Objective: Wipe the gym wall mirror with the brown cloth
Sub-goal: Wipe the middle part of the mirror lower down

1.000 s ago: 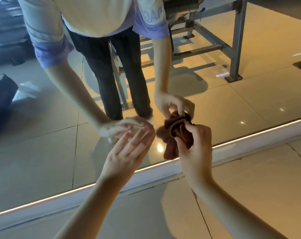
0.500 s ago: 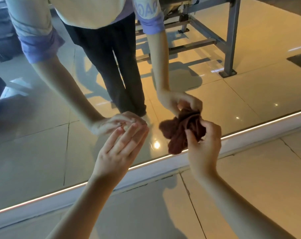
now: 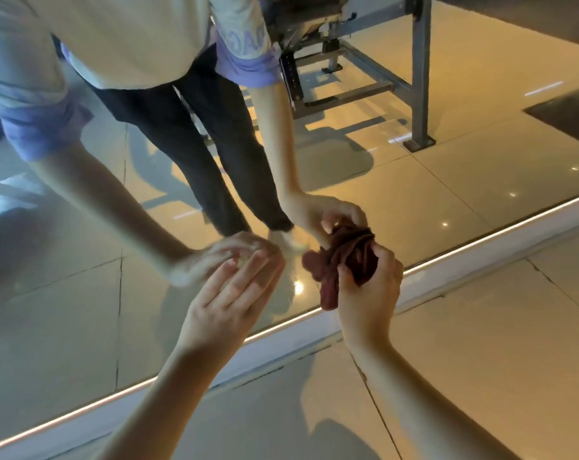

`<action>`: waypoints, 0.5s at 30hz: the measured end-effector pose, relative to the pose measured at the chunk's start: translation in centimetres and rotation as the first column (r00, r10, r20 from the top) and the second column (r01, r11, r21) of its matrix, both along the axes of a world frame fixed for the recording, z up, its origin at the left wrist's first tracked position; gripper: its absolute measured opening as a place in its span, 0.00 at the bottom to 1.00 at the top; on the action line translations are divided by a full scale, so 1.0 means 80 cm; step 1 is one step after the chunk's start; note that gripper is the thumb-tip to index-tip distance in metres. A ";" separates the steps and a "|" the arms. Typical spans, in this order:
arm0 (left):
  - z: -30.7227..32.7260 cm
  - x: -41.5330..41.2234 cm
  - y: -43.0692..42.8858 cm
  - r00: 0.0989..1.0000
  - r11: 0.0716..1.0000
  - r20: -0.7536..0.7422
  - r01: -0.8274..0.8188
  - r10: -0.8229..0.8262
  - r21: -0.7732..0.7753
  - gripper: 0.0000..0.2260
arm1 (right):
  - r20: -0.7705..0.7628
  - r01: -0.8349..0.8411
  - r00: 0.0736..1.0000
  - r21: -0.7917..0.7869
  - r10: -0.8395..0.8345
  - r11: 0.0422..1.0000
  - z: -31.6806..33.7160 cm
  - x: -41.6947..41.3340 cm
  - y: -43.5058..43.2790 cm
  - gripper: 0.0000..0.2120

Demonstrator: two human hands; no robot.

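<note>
While R hand (image 3: 367, 293) round cloth (image 3: 344, 257), L (image 3: 228, 300) flat.

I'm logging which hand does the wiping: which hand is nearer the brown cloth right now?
Right. The right hand grips the bunched brown cloth; the left hand is open to the cloth's left, apart from it.

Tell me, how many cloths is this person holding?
1: the cloth, bunched in the right hand by the mirror. The left hand holds none. A second one above is only its reflection.
</note>
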State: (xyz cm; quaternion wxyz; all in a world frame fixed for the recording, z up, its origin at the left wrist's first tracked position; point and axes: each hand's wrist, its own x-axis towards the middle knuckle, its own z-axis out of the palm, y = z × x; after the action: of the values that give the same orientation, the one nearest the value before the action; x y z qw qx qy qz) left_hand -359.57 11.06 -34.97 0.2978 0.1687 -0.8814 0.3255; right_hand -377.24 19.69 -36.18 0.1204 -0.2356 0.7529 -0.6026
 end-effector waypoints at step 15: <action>0.002 -0.031 0.004 0.997 1.000 0.082 -0.002 0.003 -0.021 0.18 | 0.073 -0.038 0.997 -0.031 0.041 0.999 0.011 -0.032 0.005 0.17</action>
State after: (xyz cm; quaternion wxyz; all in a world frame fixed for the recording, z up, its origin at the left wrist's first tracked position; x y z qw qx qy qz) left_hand -362.06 11.41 -34.80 0.2629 0.1532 -0.8891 0.3419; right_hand -379.83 20.07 -35.33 0.1563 -0.2298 0.7342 -0.6194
